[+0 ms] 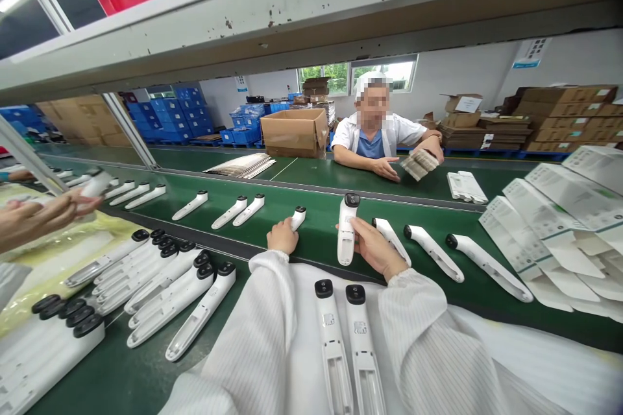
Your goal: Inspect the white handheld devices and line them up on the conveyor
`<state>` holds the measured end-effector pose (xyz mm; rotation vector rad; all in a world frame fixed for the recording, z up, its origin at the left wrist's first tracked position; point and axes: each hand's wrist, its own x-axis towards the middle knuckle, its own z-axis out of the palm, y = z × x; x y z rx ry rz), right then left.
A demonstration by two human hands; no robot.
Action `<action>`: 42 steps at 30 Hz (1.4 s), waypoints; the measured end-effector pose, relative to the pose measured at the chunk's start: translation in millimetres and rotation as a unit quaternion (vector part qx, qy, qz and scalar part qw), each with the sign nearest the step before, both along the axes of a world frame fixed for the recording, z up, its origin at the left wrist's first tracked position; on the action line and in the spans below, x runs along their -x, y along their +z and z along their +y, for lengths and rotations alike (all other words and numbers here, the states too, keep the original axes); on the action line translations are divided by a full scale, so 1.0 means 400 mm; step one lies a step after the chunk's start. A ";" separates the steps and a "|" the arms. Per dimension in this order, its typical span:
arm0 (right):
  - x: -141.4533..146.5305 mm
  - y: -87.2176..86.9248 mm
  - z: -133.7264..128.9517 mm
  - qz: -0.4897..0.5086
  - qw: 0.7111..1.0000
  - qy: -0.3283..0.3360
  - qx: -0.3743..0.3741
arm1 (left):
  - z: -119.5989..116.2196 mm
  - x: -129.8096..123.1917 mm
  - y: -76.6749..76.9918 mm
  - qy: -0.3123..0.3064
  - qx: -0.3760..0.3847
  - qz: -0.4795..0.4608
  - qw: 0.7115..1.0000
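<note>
Upright in my right hand (378, 248) is a white infrared thermometer (346, 233) with a black head, its open battery compartment facing me. Fingers of my left hand (282, 237) are closed round another thermometer (298, 216) at the green conveyor belt; most of its body is hidden. Two thermometers, a left one (333, 343) and a right one (363, 343), lie on white foam sheet between my forearms, battery compartments open. Right of my right hand, more thermometers rest on the belt, including one with a long open compartment (491, 269).
Many thermometers (160, 279) lie grouped at left, near a co-worker's hands (53, 211). Flattened white boxes (559, 227) are piled at right. Across the belt a person (374, 130) holds a cardboard stack (419, 163). A metal shelf beam (292, 6) crosses overhead.
</note>
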<state>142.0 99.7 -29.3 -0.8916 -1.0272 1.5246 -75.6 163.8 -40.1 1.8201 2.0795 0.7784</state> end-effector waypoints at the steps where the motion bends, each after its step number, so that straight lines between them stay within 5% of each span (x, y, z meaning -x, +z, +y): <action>1: -0.001 -0.002 0.002 0.002 1.000 0.001 -0.001 | 0.002 0.002 -0.004 -0.011 0.021 -0.012 1.000; 4: -0.005 -0.017 0.015 -0.025 1.000 -0.004 0.003 | -0.004 -0.028 -0.001 -0.032 0.044 -0.215 0.975; 7: -0.024 -0.043 0.033 -0.167 0.983 -0.064 0.030 | -0.029 -0.080 0.023 -0.075 0.106 -0.521 0.844; 9: -0.045 -0.060 0.042 -0.338 0.934 -0.117 0.024 | -0.051 -0.112 0.045 -0.108 0.158 -0.641 0.743; 11: -0.066 -0.071 0.046 -0.493 0.855 -0.161 -0.008 | -0.072 -0.138 0.062 -0.126 0.189 -0.678 0.699; 13: -0.076 -0.072 0.045 -0.563 0.798 -0.207 -0.057 | -0.088 -0.157 0.072 -0.121 0.193 -0.678 0.699; 15: -0.069 -0.062 0.041 -0.543 0.799 -0.236 -0.109 | -0.098 -0.173 0.072 -0.104 0.190 -0.673 0.707; 19: -0.015 -0.027 0.022 -0.279 0.945 -0.104 -0.138 | -0.113 -0.191 0.065 -0.141 0.145 -0.683 0.702; 21: 0.010 -0.012 0.009 -0.128 0.986 -0.025 -0.103 | -0.122 -0.187 0.072 -0.169 0.134 -0.672 0.709; 23: 0.020 -0.002 -0.002 -0.047 0.996 0.003 -0.074 | -0.137 -0.170 0.091 -0.170 0.111 -0.609 0.766; 26: 0.009 0.004 -0.008 -0.006 0.998 0.011 -0.063 | -0.174 -0.128 0.128 -0.195 0.041 -0.369 0.908; 28: -0.003 0.004 -0.006 0.008 0.998 0.007 -0.055 | -0.207 -0.102 0.144 -0.257 0.062 -0.181 0.947; 31: -0.014 0.000 0.000 0.009 0.999 -0.004 -0.035 | -0.250 -0.078 0.144 -0.355 0.124 -0.033 0.926; 34: -0.016 -0.006 0.005 -0.001 1.000 -0.008 -0.022 | -0.253 -0.059 0.140 -0.384 0.186 -0.062 0.902; 37: -0.017 -0.013 0.009 -0.002 1.000 -0.011 -0.013 | -0.214 -0.036 0.145 -0.379 0.253 -0.241 0.857; 42: -0.028 -0.029 0.026 -0.046 0.998 -0.036 0.015 | -0.133 -0.060 0.126 -0.273 0.163 -0.611 0.725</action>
